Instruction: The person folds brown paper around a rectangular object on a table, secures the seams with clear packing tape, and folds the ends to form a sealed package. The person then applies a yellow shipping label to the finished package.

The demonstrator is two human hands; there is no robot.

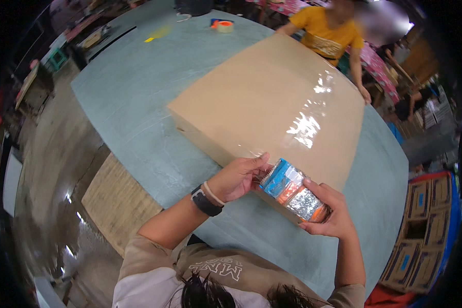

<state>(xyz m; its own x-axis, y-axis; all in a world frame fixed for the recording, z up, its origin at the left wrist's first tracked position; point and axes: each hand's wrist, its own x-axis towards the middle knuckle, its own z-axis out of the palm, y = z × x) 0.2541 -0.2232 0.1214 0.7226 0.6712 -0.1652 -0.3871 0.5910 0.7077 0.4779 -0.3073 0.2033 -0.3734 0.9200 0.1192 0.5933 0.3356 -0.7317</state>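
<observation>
A large flat brown cardboard box [246, 97] lies on the table in front of me, with glossy clear tape [304, 128] along its right side. My right hand [331, 208] is closed around a tape dispenser [291, 189] with blue and orange parts and a shiny roll, held at the box's near edge. Beside the dispenser's blue end, my left hand [236, 178] has its fingers curled and thumb stretched along the edge. It seems to pinch a clear strip of tape, though the fingertips are partly hidden.
The blue-green table [133, 97] spreads around the box. Across it stands a person in a yellow shirt [326, 33], one hand at the box's far right corner. A tape roll [225, 26] lies at the back. Cartons [421, 236] are stacked right; a wooden board [119, 200] sits left.
</observation>
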